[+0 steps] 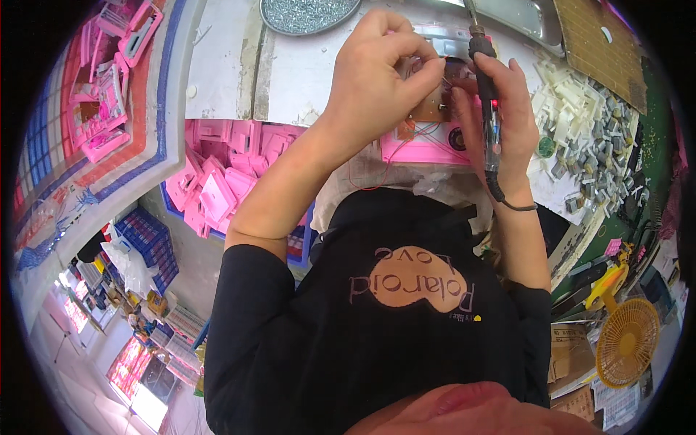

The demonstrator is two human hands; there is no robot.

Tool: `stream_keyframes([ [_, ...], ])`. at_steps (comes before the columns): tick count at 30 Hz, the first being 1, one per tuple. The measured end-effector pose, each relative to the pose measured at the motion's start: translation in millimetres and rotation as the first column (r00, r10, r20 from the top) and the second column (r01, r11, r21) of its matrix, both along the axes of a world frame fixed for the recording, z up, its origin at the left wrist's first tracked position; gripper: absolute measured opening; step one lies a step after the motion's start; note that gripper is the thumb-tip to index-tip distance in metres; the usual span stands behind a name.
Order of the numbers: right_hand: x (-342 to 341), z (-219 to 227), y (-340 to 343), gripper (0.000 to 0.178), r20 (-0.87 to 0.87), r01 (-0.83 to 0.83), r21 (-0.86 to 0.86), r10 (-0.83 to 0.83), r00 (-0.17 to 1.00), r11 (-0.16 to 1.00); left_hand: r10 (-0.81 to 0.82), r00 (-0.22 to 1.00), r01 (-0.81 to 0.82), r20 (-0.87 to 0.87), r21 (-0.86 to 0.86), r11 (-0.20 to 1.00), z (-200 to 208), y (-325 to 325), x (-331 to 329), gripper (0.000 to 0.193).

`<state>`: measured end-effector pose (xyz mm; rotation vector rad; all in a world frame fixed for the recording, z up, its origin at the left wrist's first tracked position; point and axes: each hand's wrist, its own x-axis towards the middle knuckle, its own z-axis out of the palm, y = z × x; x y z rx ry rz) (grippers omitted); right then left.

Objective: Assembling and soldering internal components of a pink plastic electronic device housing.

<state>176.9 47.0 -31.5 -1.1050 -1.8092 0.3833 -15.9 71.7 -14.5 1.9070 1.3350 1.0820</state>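
My right hand [511, 116] is wrapped round a black soldering iron [492, 134], its metal shaft pointing away from me and its cord trailing down past my wrist. A small red light glows on its handle. Opposite, my left hand [380, 76] pinches thumb and forefinger together above a brown circuit board [431, 110]; what sits in the pinch is too small to make out. Under the board lies a pink plastic casing [409, 151] with thin wires and a round black part [456, 138]. My fingers partly hide the board.
A round dish [310, 32] of small screws stands at the far side, with a metal tray [533, 22] farther right. White plastic pieces [562, 98] and grey metal parts [612, 148] pile up on the right. Pink casings [217, 192] fill a left bin. A yellow fan [627, 341] stands lower right.
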Motion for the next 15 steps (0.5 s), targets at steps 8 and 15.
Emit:
stream_keyframes([
  [8, 8.7, -1.0, -6.7, 0.047, -0.22, 0.04, -0.065, -0.054, 0.974, 0.997, 0.036, 0.997, -0.03, 0.071, -0.08, 0.996, 0.8, -1.9, 12.7, 0.007],
  [15, 48.4, 7.5, -11.5, 0.038, -0.304, 0.003, -0.032, -0.012, 0.953, 0.999, 0.05, 0.995, -0.038, 0.082, -0.141, 0.989, 0.2, -3.7, 11.7, 0.007],
])
